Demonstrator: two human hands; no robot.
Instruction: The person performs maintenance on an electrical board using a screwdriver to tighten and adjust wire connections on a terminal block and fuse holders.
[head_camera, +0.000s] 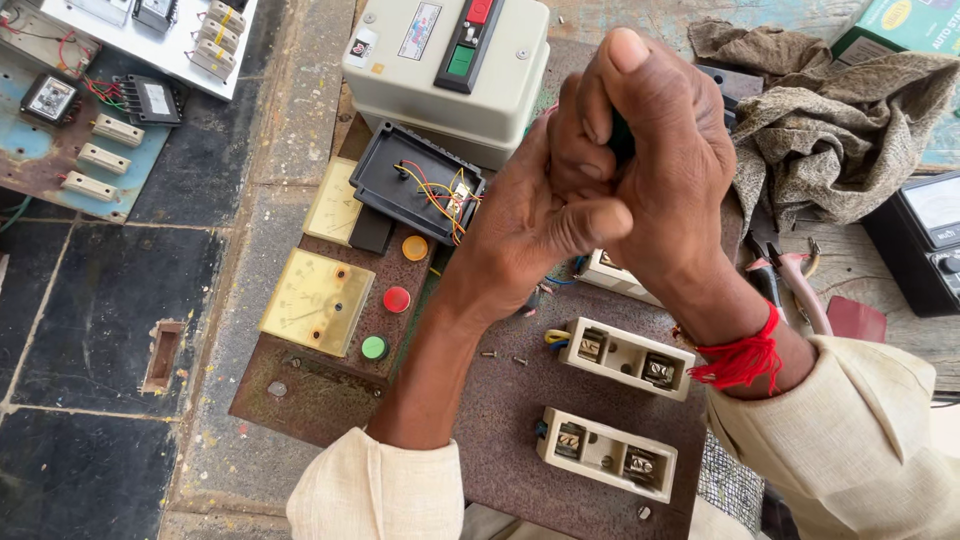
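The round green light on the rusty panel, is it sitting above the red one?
No, the green light sits below the red light, nearer the panel's bottom edge.

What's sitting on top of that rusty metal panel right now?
On the rusty panel: two yellowed meters, three round indicator lamps, an open black housing with wires, white fuse holders. The clasped hands hide the panel's centre.

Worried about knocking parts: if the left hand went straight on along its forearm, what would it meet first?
The left hand is already against the right hand. Beyond them lies the grey switch box, though depth is unclear.
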